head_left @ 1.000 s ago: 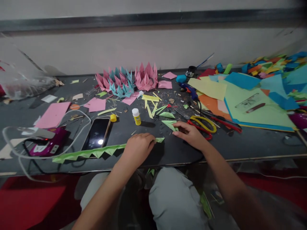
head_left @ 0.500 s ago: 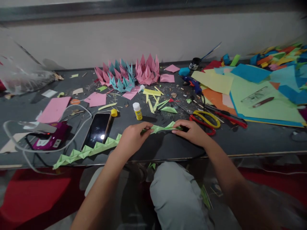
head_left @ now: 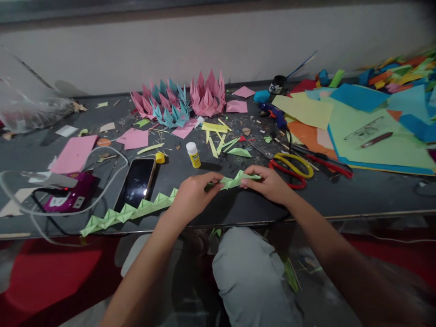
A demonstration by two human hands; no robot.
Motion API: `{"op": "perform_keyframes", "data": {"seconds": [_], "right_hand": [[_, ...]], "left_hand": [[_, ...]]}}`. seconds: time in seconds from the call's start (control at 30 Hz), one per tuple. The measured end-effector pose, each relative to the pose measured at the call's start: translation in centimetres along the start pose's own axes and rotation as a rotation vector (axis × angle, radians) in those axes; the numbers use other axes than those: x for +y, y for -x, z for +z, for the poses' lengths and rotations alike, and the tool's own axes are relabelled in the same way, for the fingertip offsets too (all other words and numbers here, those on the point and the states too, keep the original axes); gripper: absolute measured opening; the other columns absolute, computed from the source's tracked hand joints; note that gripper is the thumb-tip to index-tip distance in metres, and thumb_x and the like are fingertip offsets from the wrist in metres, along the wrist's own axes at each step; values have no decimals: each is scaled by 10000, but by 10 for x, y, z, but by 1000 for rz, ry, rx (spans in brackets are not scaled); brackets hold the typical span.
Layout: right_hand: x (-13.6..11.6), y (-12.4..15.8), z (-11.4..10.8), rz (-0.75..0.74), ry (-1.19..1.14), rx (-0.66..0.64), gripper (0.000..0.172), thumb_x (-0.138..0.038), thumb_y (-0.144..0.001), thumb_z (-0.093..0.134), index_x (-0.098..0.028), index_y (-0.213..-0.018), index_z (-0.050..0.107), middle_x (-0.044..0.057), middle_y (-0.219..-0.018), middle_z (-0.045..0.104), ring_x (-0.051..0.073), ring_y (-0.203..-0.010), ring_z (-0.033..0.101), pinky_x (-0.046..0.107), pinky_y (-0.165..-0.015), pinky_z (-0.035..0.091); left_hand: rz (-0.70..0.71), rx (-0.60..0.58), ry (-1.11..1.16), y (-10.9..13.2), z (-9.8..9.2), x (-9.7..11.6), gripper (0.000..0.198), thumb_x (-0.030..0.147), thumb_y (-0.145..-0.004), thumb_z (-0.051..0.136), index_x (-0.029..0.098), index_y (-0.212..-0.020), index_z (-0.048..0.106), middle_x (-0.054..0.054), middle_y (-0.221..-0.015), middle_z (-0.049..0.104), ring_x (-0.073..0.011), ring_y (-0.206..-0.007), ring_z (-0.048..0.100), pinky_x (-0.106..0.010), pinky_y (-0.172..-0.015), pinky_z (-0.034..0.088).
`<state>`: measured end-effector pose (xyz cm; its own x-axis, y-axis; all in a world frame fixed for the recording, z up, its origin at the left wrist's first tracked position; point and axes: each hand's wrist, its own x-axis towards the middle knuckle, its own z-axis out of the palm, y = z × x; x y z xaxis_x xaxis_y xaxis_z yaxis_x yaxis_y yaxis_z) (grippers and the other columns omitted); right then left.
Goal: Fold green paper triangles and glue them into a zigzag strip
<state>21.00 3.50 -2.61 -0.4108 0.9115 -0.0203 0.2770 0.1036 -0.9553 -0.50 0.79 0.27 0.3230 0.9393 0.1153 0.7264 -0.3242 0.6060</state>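
A long strip of folded light green paper triangles point(head_left: 146, 207) runs from the table's front edge at left up to my hands. My left hand point(head_left: 195, 191) pinches it near its right part, hiding a stretch of it. At the strip's right end, my right hand point(head_left: 267, 182) grips the paper between thumb and fingers. Beyond my left hand a white and yellow glue stick point(head_left: 194, 156) stands upright with its white end up. A yellow cap point(head_left: 160, 157) lies left of it. One loose green folded piece point(head_left: 240, 152) rests behind my right hand.
A phone point(head_left: 135, 184) lies partly behind the strip, near a purple power box point(head_left: 72, 194) with looping cables. Scissors point(head_left: 293, 165) lie right of my right hand. Pink and blue folded paper crowns point(head_left: 207, 96) stand at the back. Coloured sheets point(head_left: 381, 141) fill the right side.
The green strip has shifted slightly rightward with my hands, and its held right section now shows its folds more from the front. Both hands keep their pinch.
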Motion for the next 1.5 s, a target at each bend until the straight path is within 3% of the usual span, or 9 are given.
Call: {"op": "perform_keyframes", "data": {"seconds": [0.3, 1.03, 1.33, 1.5], "right_hand": [[-4, -1, 5, 51, -150, 64, 221, -387, -706, 617, -187, -743, 532, 0, -671, 626, 135, -623, 620, 280, -656, 508], [-5, -3, 6, 82, -243, 54, 267, -429, -678, 646, -199, -747, 530, -8, -686, 627, 142, -628, 633, 299, -666, 534], [0, -5, 9, 35, -227, 44, 236, -413, -725, 610, -201, -780, 523, -7, -724, 603, 142, -648, 622, 303, -669, 534], [-3, -2, 7, 5, -207, 40, 259, -365, -751, 597, -216, -956, 542, 8, -743, 633, 153, -670, 627, 305, -658, 533]], "left_hand": [[20, 81, 50, -1, 7, -1, 159, 267, -817, 556, 209, -952, 616, -3, -820, 690, -145, -755, 645, -216, -618, 448], [-1, 12, 109, -3, 5, 0, 144, 243, -818, 542, 217, -936, 620, 5, -811, 675, -129, -742, 625, -216, -656, 438], [-70, -137, -7, -16, -7, 12, 147, 310, -787, 580, 221, -887, 642, 17, -708, 624, -136, -647, 576, -219, -586, 387], [-84, -210, -71, -22, -7, 17, 240, 340, -794, 570, 169, -627, 594, 22, -550, 534, -114, -535, 487, -211, -512, 316]]}}
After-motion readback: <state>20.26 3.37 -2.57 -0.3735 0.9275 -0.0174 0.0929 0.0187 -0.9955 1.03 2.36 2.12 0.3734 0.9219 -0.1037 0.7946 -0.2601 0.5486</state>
